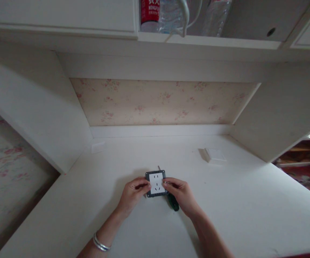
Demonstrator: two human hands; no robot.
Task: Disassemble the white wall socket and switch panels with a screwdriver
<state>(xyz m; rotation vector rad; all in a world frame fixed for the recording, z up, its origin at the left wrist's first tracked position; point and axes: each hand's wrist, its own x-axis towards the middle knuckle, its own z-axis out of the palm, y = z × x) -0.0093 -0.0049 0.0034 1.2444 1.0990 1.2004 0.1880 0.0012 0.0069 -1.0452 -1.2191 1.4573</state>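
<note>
- The socket panel, a white face in a dark frame, is between the two hands over the middle of the white tabletop; whether its lower edge touches that surface cannot be told, and its back is out of sight.
- The left hand is clamped on the panel's left side, thumb in front; the other fingers are curled away and partly hidden behind the edge.
- The right hand pinches the opposite side, its thumb and forefinger together on the border (a tiny bright spot shows at those fingertips, too small to identify).
- Beneath the panel and the right hand lies a screwdriver: its dark green handle shows below, what seems to be its shaft tip pokes out above, and the middle is covered.
- A silvery bracelet circles the left wrist; both forearms are cut off by the bottom edge.
- Toward the back right sits a white, block-like piece; at the back left, a thin pale piece almost melts into the surface.
- Overhead, a red-labelled bottle, clear plastic and a pale cable are cropped by the top edge.
</note>
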